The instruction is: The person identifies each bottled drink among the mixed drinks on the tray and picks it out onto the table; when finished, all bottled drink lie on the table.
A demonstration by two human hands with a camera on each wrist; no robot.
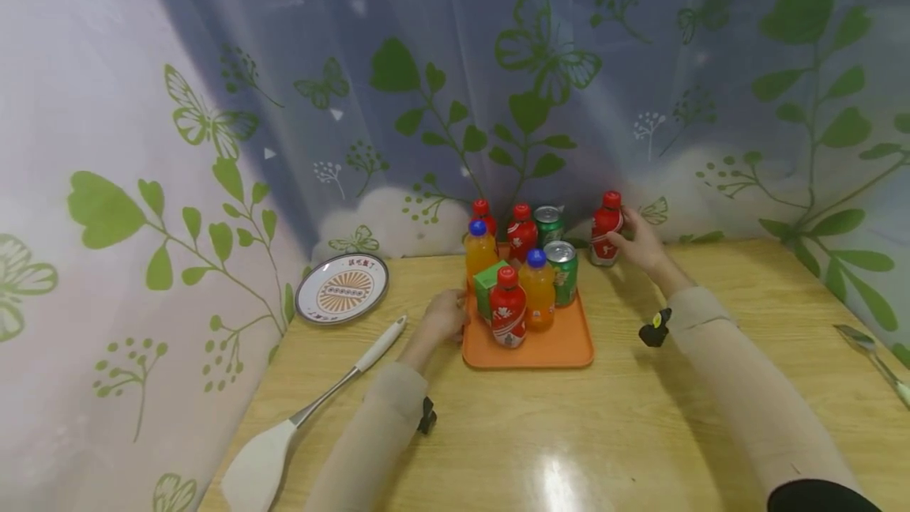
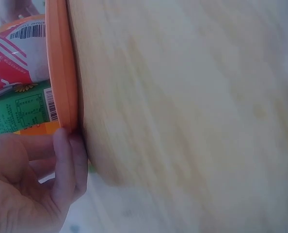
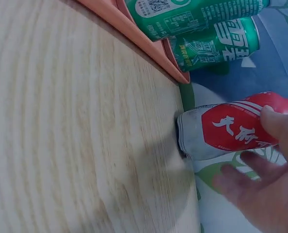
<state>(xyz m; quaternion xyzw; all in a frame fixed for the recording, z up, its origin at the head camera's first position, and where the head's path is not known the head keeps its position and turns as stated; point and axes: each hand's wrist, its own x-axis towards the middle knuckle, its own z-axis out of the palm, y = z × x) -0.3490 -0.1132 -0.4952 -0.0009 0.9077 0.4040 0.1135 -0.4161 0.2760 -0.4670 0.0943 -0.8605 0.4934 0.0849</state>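
Note:
In the head view, an orange tray (image 1: pixel 526 355) carries several drinks: bottles with red labels and red caps (image 1: pixel 508 310), orange juice bottles (image 1: pixel 538 291) with blue caps, green cans (image 1: pixel 562 271) and a green carton (image 1: pixel 485 287). My left hand (image 1: pixel 446 316) holds the tray's left rim, its fingertips at the outer side in the left wrist view. Right of the tray, at the table's back edge, another red-labelled bottle (image 1: pixel 606 231) stands upright. My right hand (image 1: pixel 640 243) has it between thumb and fingers; the thumb (image 3: pixel 270 119) lies over its label, the lower fingers loosely bent.
A white plate (image 1: pixel 343 288) with a printed pattern leans at the back left. A white spatula (image 1: pixel 313 409) lies left of my left arm. At the far right edge lies a spoon (image 1: pixel 869 348). A printed curtain (image 1: pixel 455 101) hangs right behind the table (image 1: pixel 498 433).

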